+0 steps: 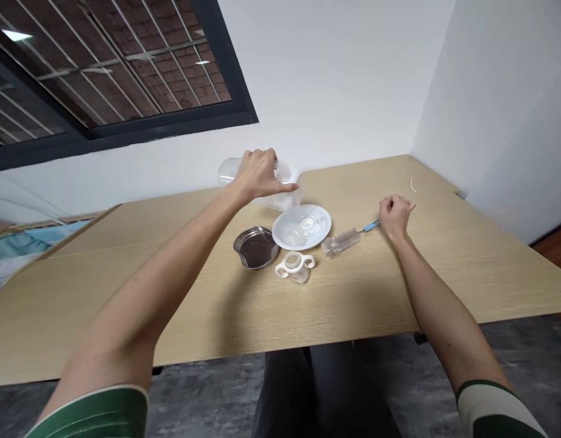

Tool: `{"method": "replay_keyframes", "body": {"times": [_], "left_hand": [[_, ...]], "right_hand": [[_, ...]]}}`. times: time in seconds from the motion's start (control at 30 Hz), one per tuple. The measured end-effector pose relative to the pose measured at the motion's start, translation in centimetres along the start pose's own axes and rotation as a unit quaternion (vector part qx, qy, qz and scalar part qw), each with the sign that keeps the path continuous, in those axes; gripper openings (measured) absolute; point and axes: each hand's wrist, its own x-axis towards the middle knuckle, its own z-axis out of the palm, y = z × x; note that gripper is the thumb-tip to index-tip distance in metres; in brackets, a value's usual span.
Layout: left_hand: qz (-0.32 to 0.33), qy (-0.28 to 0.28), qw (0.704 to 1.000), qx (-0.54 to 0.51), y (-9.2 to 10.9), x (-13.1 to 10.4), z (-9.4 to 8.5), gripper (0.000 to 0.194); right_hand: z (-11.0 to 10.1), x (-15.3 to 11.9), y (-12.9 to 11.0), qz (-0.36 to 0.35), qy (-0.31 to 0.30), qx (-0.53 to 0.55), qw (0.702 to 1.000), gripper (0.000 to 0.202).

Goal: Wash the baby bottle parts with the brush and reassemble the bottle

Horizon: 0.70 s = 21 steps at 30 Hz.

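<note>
Gripping and tilting a translucent plastic jug (283, 198) in left hand (257, 173) near a round white bowl (325, 226), curling right hand (396, 214) at a blue-handled bristle brush (342, 241) with uncertain hold, with a clear, white-handled bottle (300, 275) outside the bowl.

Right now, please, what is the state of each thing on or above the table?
Jug: tilted on its side, in left hand
Plate: right side up, holding small parts
Steel dish: flat, rim up
Handled bottle: upright, seemingly open
Brush: lying down, handle in right hand
Thin strip: bent
</note>
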Motion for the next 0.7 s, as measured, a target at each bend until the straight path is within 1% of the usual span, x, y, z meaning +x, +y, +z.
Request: {"method": "replay_keyframes", "body": {"times": [0.1, 0.17, 0.23, 0.3, 0.4, 0.47, 0.53, 0.6, 0.63, 0.7], "left_hand": [[-0.019, 0.001, 1.000, 0.024, -2.1, -1.8, -0.7, 0.076], [-0.037, -0.002, 0.999, 0.035, -2.7, -3.2, -1.3, 0.072], [-0.051, -0.005, 0.998, 0.032, -2.6, -4.3, -1.6, 0.068], [-0.055, -0.011, 0.998, 0.016, -1.8, -5.0, -1.5, 0.067], [-0.037, -0.020, 0.999, -0.015, -0.2, -4.9, -0.8, 0.068], [-0.023, -0.019, 0.999, -0.032, 0.9, -4.3, -0.3, 0.069], [-0.023, -0.008, 0.999, -0.048, 1.5, -3.5, 0.1, 0.071], [-0.040, 0.011, 0.997, -0.063, 1.5, -3.1, 0.1, 0.072], [-0.054, 0.025, 0.996, -0.071, 1.1, -3.1, -0.1, 0.072], [-0.091, 0.058, 0.990, -0.092, -0.3, -3.6, -0.7, 0.070]], "right_hand": [[0.1, 0.4, 1.0, 0.026, 0.019, -0.008, 0.999, 0.023], [0.2, 0.7, 1.8, 0.038, 0.034, -0.013, 0.999, 0.024], [0.3, 0.9, 2.7, 0.047, 0.049, -0.015, 0.998, 0.027], [0.4, 1.1, 3.5, 0.057, 0.063, -0.016, 0.996, 0.028], [0.4, 1.3, 4.4, 0.076, 0.073, -0.021, 0.994, 0.029], [0.3, 1.4, 4.6, 0.085, 0.072, -0.028, 0.993, 0.030], [0.1, 1.4, 4.6, 0.092, 0.067, -0.035, 0.993, 0.030], [0.0, 1.3, 4.5, 0.099, 0.066, -0.044, 0.992, 0.031], [-0.1, 1.3, 4.5, 0.102, 0.066, -0.048, 0.991, 0.031], [-0.1, 1.2, 4.4, 0.105, 0.066, -0.053, 0.991, 0.032]]}}
